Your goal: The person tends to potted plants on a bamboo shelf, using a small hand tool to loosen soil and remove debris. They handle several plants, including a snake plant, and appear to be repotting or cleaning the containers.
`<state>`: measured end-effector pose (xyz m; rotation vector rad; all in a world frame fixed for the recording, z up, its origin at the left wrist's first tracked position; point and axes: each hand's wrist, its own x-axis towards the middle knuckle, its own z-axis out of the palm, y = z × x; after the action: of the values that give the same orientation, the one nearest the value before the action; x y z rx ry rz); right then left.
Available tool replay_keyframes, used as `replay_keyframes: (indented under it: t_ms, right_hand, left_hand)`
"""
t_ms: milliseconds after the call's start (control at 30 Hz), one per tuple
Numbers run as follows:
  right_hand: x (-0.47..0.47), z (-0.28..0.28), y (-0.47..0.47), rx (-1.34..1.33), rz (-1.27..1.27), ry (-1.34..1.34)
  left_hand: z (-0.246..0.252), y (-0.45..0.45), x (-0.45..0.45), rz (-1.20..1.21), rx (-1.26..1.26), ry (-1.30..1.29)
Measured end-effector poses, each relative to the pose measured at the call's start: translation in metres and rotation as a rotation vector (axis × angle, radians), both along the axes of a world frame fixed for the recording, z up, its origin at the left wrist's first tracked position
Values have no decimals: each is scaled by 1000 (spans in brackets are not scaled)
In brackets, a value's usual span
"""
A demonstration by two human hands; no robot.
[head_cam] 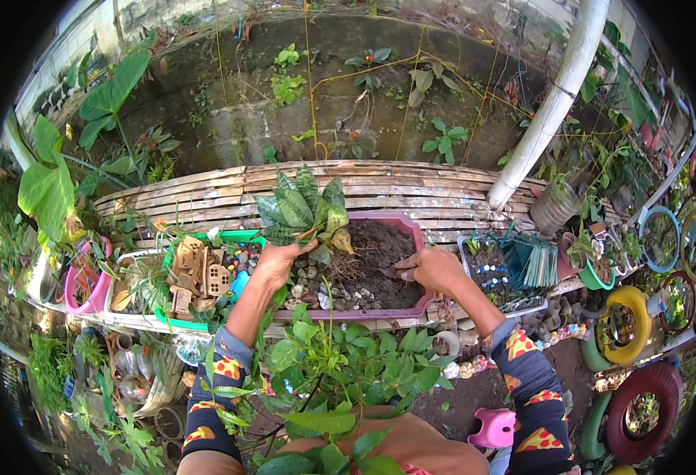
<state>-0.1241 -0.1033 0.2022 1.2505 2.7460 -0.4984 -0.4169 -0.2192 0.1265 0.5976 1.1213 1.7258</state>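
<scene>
My left hand [278, 261] grips a snake plant [300, 205] at the base of its leaves. The plant's bare roots [345, 266] hang over a pink rectangular planter [421, 231], touching or just above the dark soil [383, 237]. At the planter's right side my right hand [422, 269] has its fingertips at the soil, around what may be a small tool; the grip is hard to make out. Pebbles and stones [336, 297] lie in the planter's front left part.
A green tray [187, 325] with small clay houses [196, 273] stands left, a planter with dark green slats [532, 261] right. Behind are a bamboo slat bench [383, 178] and a white pole [552, 107]. A leafy shrub [348, 362] rises between my arms. A pink stool [493, 427] stands below.
</scene>
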Motion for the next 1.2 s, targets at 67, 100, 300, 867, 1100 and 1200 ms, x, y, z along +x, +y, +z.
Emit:
replay_keyframes:
  t_ms: [67, 100, 300, 867, 1100, 1200]
  right_hand:
    - [4, -7, 14, -88, -43, 22]
    - [4, -7, 18, -132, -59, 33]
    - [6, 2, 22, -250, -117, 76]
    - [22, 65, 9, -34, 6, -70]
    - [44, 66, -3, 208, 173, -16]
    - [40, 27, -20, 404, 255, 11]
  left_hand:
    - [2, 3, 14, -47, 24, -6]
    - [-2, 5, 16, -69, -2, 20]
    - [-27, 19, 27, 19, -114, 104]
    - [-51, 28, 47, 64, -56, 395]
    - [-54, 30, 33, 11, -61, 188]
    - [-59, 33, 16, -1, -81, 120]
